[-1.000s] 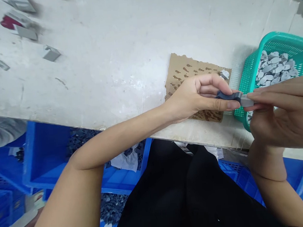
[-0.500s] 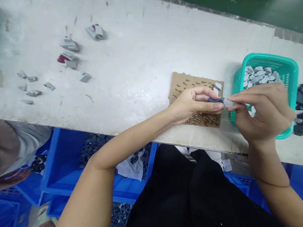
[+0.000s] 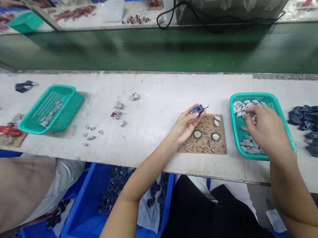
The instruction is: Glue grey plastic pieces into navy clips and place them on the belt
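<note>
My left hand [image 3: 185, 126] is up over the white bench [image 3: 153, 108], thumb and fingertips pinched on a small dark blue part [image 3: 198, 110] with a pale grey piece sticking out of its right end. That one looks assembled to me, grey insert seated in the blue shell, and it hangs in the air just above the top edge of the cardboard pad [image 3: 204, 145], not set down anywhere.

My right hand [image 3: 266, 131] is down inside the green basket [image 3: 255, 97] on my right, fingers curled over the heap of grey pieces [image 3: 244, 107]. I cannot tell whether I have one between my fingertips; the back of my hand hides them.

On the cardboard sit two round metal rings [image 3: 197, 134] and a couple of loose grey bits near its upper right corner. Far right, a pile of dark blue shells [image 3: 311, 123] lies on the bench, and the basket is well stocked with grey pieces, so I judge there is plenty left to do. Below the bench edge a blue crate [image 3: 120, 194] holds many dark parts.

Off to my left, a second green basket [image 3: 52, 108] and scattered grey scraps [image 3: 117, 112] sit by another person's leg [image 3: 22, 190].
</note>
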Motion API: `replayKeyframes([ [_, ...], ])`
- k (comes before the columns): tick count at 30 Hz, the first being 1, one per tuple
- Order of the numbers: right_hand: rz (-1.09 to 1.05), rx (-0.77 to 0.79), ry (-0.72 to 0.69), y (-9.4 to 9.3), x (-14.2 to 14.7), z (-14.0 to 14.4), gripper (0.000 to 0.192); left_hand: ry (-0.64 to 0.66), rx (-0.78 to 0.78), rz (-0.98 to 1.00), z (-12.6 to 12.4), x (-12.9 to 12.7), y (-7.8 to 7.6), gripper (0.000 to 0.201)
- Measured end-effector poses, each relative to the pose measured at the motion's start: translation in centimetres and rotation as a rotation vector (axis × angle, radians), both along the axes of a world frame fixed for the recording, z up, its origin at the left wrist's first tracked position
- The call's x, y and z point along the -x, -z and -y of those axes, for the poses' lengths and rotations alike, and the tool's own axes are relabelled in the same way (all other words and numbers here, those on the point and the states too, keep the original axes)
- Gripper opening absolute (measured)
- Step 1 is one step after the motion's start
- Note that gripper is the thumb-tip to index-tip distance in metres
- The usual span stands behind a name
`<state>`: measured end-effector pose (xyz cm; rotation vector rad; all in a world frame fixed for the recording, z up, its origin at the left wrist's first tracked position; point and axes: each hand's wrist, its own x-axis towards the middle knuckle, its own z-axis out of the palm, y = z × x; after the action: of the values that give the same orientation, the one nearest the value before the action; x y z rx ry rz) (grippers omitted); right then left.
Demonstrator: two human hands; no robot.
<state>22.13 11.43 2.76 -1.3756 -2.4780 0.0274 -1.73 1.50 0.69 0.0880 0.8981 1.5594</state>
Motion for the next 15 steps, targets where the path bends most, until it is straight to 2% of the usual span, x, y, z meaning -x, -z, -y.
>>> replayKeyframes([
  [4,0.347,0.183,-0.04,0.6,0.4,0.6,0.025,-0.042,-0.001,-0.085,-0.2,0.6,0.4,0.033],
  [9,0.329,0.221,-0.03,0.4,1.5,1.4,0.028,-0.092,0.002,-0.231,-0.4,1.6,0.7,0.036],
  [15,0.284,0.197,-0.048,0.4,1.7,0.8,0.062,-0.23,0.029,-0.436,-1.0,2.5,0.3,0.038],
])
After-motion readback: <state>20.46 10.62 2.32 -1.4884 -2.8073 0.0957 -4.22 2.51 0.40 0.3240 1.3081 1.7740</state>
